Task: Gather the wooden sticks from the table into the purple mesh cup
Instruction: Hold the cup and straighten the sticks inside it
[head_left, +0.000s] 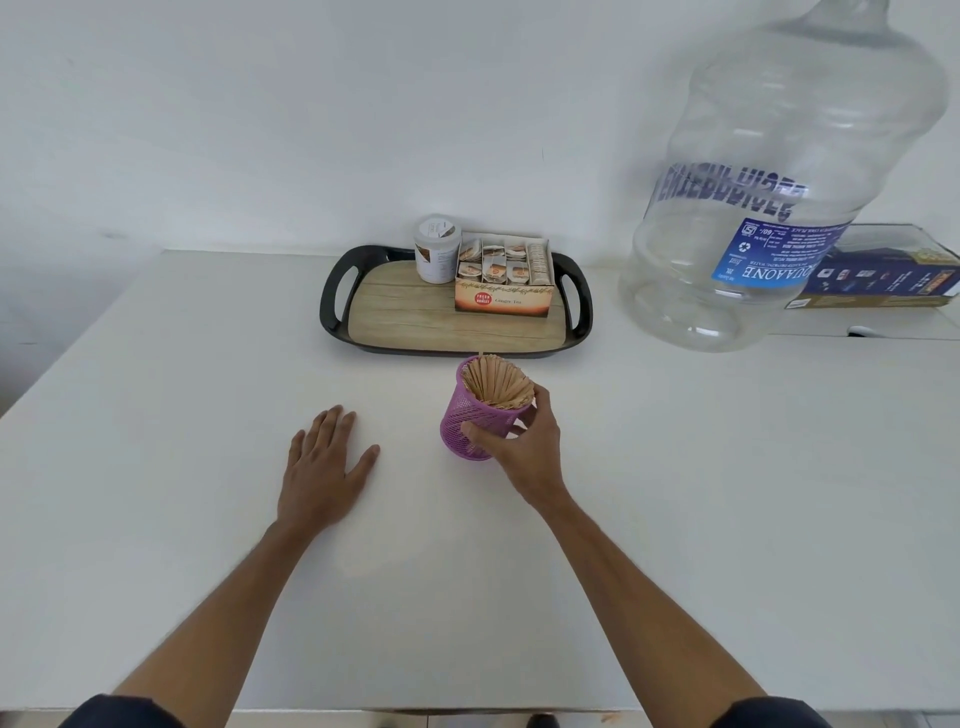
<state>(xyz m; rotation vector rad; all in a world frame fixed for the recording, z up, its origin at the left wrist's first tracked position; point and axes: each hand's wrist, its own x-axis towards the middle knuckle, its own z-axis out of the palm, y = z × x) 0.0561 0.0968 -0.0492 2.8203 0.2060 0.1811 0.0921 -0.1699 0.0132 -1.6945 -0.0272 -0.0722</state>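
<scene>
HANDLING: we judge the purple mesh cup (480, 421) light, rigid, grippable mid-wall; wooden sticks (497, 383) inside look thin, brittle | GRIP: right hand (524, 441) curls around cup wall; left hand (324, 462) rests flat, fingers spread | SURFACE: white table (675, 493), smooth; tray (395, 317) behind cup; water jug (779, 182) at right.

- I see the purple cylindrical mesh cup (480, 415) standing near the middle of the white table (182, 364), tilted a little with its open mouth leaning toward the far edge, just in front of the black-rimmed tray (332, 291).
- The flat, pale wooden sticks (498, 384) are packed inside the cup, standing on end and fanned around its inner wall; one tip pokes just above the far rim.
- My right hand (524, 441) grips the cup's side, thumb across the mesh, fingers wrapped around the right.
</scene>
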